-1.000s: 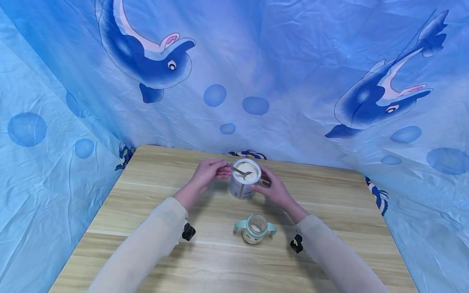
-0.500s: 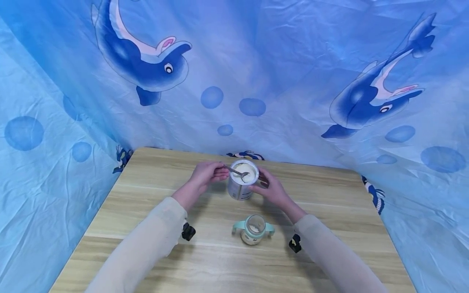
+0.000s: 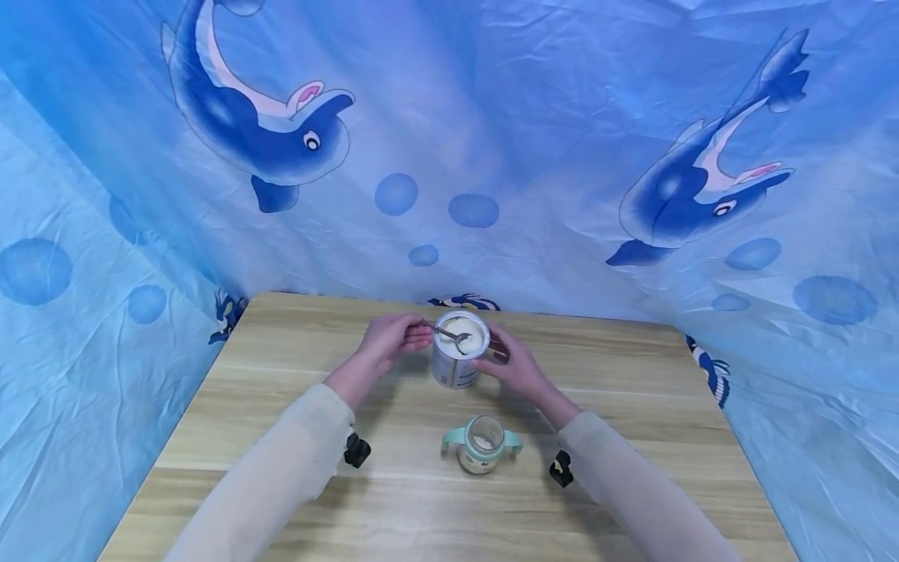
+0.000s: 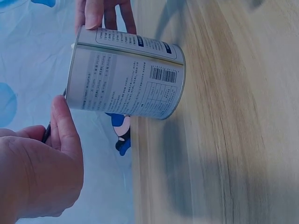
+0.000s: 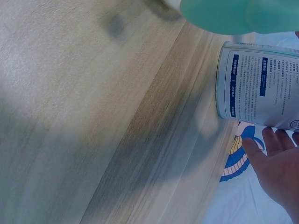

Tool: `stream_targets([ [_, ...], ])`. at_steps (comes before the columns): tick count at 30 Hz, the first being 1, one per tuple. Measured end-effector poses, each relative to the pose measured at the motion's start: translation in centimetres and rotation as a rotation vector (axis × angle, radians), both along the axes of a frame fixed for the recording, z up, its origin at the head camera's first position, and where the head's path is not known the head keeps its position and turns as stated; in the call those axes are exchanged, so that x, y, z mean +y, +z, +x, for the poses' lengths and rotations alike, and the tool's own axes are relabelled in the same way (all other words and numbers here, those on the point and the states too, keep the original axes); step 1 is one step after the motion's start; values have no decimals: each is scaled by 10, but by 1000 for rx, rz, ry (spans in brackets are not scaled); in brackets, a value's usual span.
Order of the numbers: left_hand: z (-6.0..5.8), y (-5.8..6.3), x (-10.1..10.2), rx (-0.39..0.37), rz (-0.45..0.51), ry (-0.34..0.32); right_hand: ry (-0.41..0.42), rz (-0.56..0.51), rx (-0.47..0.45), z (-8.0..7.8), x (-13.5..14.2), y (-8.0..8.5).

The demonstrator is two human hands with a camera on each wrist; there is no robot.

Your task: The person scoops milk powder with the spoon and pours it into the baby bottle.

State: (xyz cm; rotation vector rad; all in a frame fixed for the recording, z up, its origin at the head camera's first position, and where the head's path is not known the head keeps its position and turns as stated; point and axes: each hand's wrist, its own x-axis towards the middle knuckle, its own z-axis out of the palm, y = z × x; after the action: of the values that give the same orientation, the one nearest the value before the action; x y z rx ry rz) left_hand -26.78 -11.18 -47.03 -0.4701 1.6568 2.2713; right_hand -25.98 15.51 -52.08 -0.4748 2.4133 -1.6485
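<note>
In the head view, a tin (image 3: 455, 368) with a printed label stands open at the top, with pale milk powder (image 3: 469, 326) inside. My left hand (image 3: 389, 339) is at its left and pinches the handle of a metal spoon (image 3: 444, 332), whose bowl lies over the powder. My right hand (image 3: 516, 363) holds the tin's right side, thumb toward the front. The left wrist view shows the tin's label (image 4: 126, 84) with a barcode, and my left hand (image 4: 42, 172) beside the rim. Nearer to me stands an uncapped baby bottle (image 3: 481, 459) with green handles and some powder in it.
The wooden table (image 3: 421, 515) has a blue dolphin-print cloth (image 3: 435, 140) hanging behind it and along both sides. A green handle (image 5: 238, 18) of the bottle fills the top of the right wrist view, close to my right wrist.
The head view has shifted slightly, so everything sits a little lower and further left. Hands, spoon and tin keep nearly the same places relative to each other.
</note>
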Motion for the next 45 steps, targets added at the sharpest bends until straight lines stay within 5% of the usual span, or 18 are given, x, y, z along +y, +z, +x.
stream_targets([
  [9, 2, 2, -5, 4, -19, 5, 5, 24, 20, -1, -2, -3],
  [26, 1, -4, -9, -14, 113, 11, -9, 12, 4, 1, -1, -2],
  [35, 4, -11, -11, -15, 112, 2, -3, 18, -13, 8, -5, 15],
  [45, 7, -19, -10, -23, 142, 54, -14, 24, 4, 0, -1, -4],
])
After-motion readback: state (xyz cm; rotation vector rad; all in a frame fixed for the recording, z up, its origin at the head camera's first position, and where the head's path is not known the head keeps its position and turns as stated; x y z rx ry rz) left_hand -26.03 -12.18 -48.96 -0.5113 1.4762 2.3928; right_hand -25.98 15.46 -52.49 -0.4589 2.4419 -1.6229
